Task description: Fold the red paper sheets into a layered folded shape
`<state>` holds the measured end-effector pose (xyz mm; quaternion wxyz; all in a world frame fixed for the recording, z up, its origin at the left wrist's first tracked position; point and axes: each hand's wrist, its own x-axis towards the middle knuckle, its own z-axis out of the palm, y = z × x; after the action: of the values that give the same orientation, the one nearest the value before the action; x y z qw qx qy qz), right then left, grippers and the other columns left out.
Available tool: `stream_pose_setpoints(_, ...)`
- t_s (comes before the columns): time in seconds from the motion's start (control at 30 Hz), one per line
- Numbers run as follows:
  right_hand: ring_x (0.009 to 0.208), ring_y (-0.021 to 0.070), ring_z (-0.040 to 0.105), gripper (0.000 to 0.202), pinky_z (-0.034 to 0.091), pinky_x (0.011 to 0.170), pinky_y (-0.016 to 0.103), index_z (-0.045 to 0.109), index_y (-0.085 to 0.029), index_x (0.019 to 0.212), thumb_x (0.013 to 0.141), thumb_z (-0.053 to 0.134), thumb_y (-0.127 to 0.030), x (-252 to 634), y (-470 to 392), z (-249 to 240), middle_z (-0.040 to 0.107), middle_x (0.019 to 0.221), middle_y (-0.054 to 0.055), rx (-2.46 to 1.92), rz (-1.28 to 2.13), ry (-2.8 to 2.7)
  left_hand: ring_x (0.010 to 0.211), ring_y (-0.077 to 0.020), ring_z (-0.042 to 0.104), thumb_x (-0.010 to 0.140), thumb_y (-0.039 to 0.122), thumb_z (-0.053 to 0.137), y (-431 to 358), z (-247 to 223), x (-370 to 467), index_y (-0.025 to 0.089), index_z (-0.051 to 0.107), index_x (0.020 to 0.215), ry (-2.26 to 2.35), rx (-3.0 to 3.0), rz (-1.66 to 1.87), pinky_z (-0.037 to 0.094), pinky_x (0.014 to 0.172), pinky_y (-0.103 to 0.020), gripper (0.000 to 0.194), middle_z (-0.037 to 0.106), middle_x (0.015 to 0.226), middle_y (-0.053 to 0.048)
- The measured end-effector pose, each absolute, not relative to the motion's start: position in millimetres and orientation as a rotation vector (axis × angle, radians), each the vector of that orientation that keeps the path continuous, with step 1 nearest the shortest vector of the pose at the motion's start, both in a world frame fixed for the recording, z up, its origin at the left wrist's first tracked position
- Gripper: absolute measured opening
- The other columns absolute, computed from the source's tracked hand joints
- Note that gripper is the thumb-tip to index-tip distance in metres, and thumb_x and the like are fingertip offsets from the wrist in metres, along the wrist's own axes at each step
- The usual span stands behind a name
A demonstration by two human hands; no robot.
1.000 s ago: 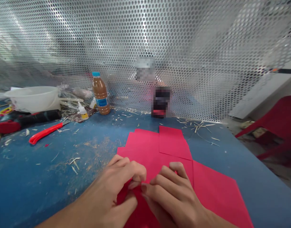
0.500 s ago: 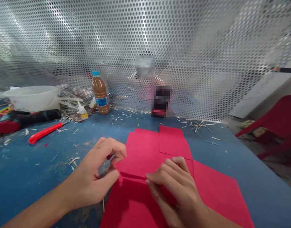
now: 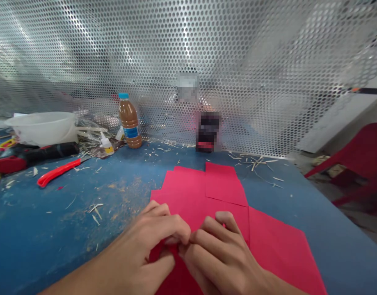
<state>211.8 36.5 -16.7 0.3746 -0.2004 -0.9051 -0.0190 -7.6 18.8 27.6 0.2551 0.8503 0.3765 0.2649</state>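
Several overlapping sheets of red paper lie on the blue table in front of me. My left hand bends over the near part of the paper, its fingers curled around an edge beside my other hand. My right hand pinches the red paper between thumb and forefinger, its other fingers folded in. The fingertips of both hands meet, and the bit of paper between them is mostly hidden. A smaller red rectangle lies on top at the upper right, and another red sheet extends to the right.
On the left are a red-handled knife, a black-and-red tool, a white basin, a small glue bottle and a brown-filled bottle. Behind stands a perforated metal panel. Straw scraps litter the tabletop.
My left hand has moved right and nearer to me, from the paper's left corner to my right hand. The right hand stays near the same spot, fingers more tightly curled.
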Motion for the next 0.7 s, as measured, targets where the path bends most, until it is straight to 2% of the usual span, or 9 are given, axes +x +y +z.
stream_pose_setpoints(0.2, 0.066, 0.0149, 0.037, 0.024, 0.027, 0.073, 0.037, 0.05, -0.02, 0.078, 0.096, 0.05, -0.004, 212.1, 35.9, -18.4, 0.055, 0.069, -0.003, -0.545, 0.009, -2.305, 0.087, -0.0165, 0.057, 0.073, -0.002, 0.041, 17.9, 27.9, -9.2, 0.029, 0.047, 0.099, 1.046, 2.272, 0.677, 0.039, 0.094, -0.037, 0.041, 0.06, 0.092, 0.008)
stream_pose_setpoints(0.37, 0.065, 0.0145, 0.036, 0.025, 0.026, 0.072, 0.036, 0.049, -0.02, 0.075, 0.094, 0.052, -0.003, 212.7, 38.7, -21.7, 0.052, 0.067, -0.003, -0.543, -0.006, -2.29, 0.085, -0.0147, 0.057, 0.075, -0.002, 0.04, 18.9, 25.9, -9.0, 0.029, 0.048, 0.098, 1.036, 2.179, 0.679, 0.04, 0.103, -0.038, 0.039, 0.056, 0.089, 0.008)
stream_pose_setpoints(0.53, 0.064, 0.0144, 0.038, 0.024, 0.024, 0.07, 0.036, 0.05, -0.019, 0.075, 0.091, 0.055, -0.001, 212.4, 40.0, -24.1, 0.052, 0.067, -0.003, -0.535, 0.034, -2.27, 0.088, -0.012, 0.06, 0.071, -0.003, 0.039, 19.6, 23.0, -11.6, 0.03, 0.051, 0.101, 0.993, 2.144, 0.697, 0.026, 0.122, -0.042, 0.046, 0.058, 0.091, 0.011)
stream_pose_setpoints(0.7, 0.063, 0.0149, 0.037, 0.025, 0.024, 0.068, 0.037, 0.051, -0.02, 0.076, 0.093, 0.054, -0.002, 210.3, 40.6, -22.8, 0.052, 0.065, -0.003, -0.533, 0.031, -2.217, 0.089, -0.0115, 0.06, 0.074, -0.001, 0.038, 21.0, 23.5, -12.6, 0.03, 0.053, 0.099, 0.961, 2.1, 0.74, 0.032, 0.119, -0.039, 0.042, 0.06, 0.091, 0.01)
